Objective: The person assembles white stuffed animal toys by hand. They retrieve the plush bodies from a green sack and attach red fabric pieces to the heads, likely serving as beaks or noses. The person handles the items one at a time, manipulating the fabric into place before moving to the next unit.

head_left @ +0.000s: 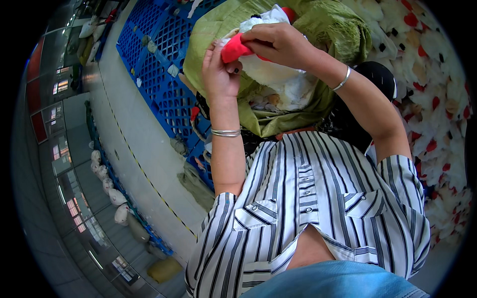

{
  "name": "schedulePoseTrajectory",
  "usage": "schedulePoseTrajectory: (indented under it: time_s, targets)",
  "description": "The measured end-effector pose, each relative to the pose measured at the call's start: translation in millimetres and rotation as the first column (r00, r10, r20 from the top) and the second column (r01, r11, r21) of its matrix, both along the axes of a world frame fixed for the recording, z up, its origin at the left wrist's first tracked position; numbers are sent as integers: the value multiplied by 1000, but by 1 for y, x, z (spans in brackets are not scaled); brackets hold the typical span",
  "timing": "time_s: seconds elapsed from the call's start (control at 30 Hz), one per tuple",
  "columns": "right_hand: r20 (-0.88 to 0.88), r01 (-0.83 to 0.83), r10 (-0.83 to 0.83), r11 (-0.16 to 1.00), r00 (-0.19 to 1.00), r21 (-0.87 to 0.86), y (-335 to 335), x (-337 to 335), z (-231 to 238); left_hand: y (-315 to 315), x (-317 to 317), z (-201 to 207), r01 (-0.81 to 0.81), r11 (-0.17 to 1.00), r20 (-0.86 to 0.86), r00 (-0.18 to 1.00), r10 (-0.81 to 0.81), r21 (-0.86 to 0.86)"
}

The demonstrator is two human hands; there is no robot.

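Observation:
My right hand (283, 45), its fingers bent and pressed together, pinches a white fluffy plush piece (285, 74) by its red fabric part (235, 48). On the other side of that red part is my left hand (221, 74), its fingers curled and closed on the edge. The white body of the piece hangs below my right hand over an open green woven sack (211, 35). More white plush lies inside the sack, partly hidden by the piece I hold. A second bit of red shows beyond my right hand.
Blue plastic pallets (164, 49) lie to the left of the sack, with scraps on them. A large heap of white plush pieces with red parts (422, 99) fills the right side. Several stuffed white sacks (117, 197) line the far left, past a floor with a striped line.

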State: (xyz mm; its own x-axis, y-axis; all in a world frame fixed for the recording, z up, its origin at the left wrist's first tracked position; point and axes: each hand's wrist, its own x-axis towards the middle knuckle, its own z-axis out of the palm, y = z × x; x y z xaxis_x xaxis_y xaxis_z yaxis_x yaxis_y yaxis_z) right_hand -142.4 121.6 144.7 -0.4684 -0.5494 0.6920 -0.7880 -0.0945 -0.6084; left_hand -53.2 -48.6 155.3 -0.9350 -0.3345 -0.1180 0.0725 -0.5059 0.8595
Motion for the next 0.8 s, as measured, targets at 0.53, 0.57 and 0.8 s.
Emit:
schedulePoseTrajectory:
  time_s: [0.53, 0.57, 0.8]
  targets:
    - [146, 326, -329, 944, 933, 43, 24, -41, 12, 0, -1, -4, -2, 973, 6, 1000, 3, -232]
    - [141, 326, -318, 945, 937, -37, 26, -33, 19, -3, 0, -2, 56, 974, -13, 998, -60, -218]
    - [502, 4, -9, 1000, 865, 12, 32, -18, 32, 23, 4, 1, 65, 618, -18, 992, -128, -784]
